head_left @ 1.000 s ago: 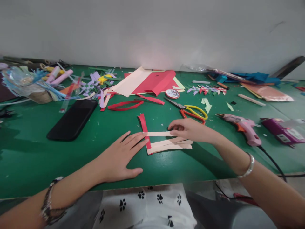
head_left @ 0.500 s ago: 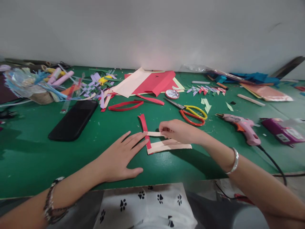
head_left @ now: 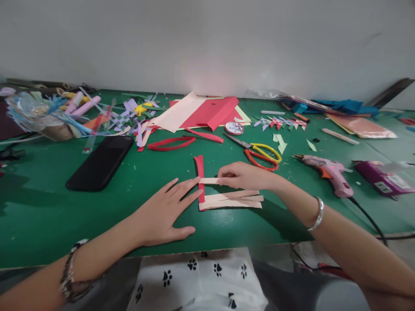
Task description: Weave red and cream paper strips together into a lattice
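Note:
A red paper strip (head_left: 201, 196) stands lengthwise on the green table, with several cream paper strips (head_left: 238, 204) running off to its right. My left hand (head_left: 165, 211) lies flat with fingers spread, and its fingertips press on the red strip where one upper cream strip (head_left: 209, 181) meets it. Between the thumb and fingers of my right hand (head_left: 241, 176) that upper cream strip is pinched; its far end is hidden under the hand. The lower cream strips fan slightly apart below my right hand.
Scissors (head_left: 264, 155) lie beyond my right hand, with a pink glue gun (head_left: 327, 172) and a purple box-shaped device (head_left: 384, 178) farther right. A black phone (head_left: 100, 163) is at left. Red looped paper strips (head_left: 171, 144), paper sheets (head_left: 207, 112) and woven pieces (head_left: 280, 122) lie behind.
The red strip has straightened upright, its top shifting right. The lower cream strips have spread apart more. My left hand stays nearly still; my right hand keeps its pinch.

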The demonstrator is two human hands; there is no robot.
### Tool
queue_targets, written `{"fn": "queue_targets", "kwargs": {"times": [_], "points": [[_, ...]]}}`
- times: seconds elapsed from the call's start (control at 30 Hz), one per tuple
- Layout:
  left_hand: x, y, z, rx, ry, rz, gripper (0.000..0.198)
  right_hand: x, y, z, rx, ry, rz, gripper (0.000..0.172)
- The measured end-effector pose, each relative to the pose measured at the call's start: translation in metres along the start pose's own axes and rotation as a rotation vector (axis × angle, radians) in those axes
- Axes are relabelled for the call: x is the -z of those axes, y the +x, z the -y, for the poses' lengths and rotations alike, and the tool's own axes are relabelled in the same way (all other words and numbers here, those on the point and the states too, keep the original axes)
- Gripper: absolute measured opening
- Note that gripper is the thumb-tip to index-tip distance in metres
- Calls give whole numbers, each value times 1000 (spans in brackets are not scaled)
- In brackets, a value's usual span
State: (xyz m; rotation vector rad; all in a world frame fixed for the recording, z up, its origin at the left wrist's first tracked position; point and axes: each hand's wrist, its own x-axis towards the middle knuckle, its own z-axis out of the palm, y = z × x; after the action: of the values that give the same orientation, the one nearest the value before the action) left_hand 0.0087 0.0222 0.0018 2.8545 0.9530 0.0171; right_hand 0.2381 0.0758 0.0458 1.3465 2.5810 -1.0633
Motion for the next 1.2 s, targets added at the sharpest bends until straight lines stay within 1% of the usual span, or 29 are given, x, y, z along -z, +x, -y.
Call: {"fn": "queue_targets", "kwargs": {"times": [0.13, 0.2, 0.27, 0.33, 0.4, 0.5, 0.57, 0.77, 0.93, 1.2], "points": [[-1, 3, -1, 28, -65, -84, 65, -1, 1, 0, 23, -50, -8, 24], [-2, 9, -3, 64, -87, -137, 69, -1, 2, 1, 22, -88, -5, 25], [-4, 18, -5, 102, -95, -158, 73, 0, 4, 3, 17, -129, 7, 25], [-6, 27, -5, 141, -92, -138, 73, 0, 6, 4, 19, -167, 15, 25], [-7, 34, -5, 170, -79, -91, 71, -2, 7, 4, 27, -197, 4, 25], [-7, 38, -4, 193, -57, -24, 69, -6, 8, 3, 20, -202, -26, 26], [-7, 37, -5, 206, -50, -4, 69, -8, 8, 2, 15, -189, -36, 27], [-7, 37, -7, 232, -34, -3, 70, -9, 4, 3, 24, -174, -21, 28], [-9, 36, -6, 215, -19, -29, 68, -10, 1, 7, 30, -178, -10, 27], [-10, 35, -7, 223, 20, -60, 53, -15, -4, 10, -9, -258, -66, 28]]}}
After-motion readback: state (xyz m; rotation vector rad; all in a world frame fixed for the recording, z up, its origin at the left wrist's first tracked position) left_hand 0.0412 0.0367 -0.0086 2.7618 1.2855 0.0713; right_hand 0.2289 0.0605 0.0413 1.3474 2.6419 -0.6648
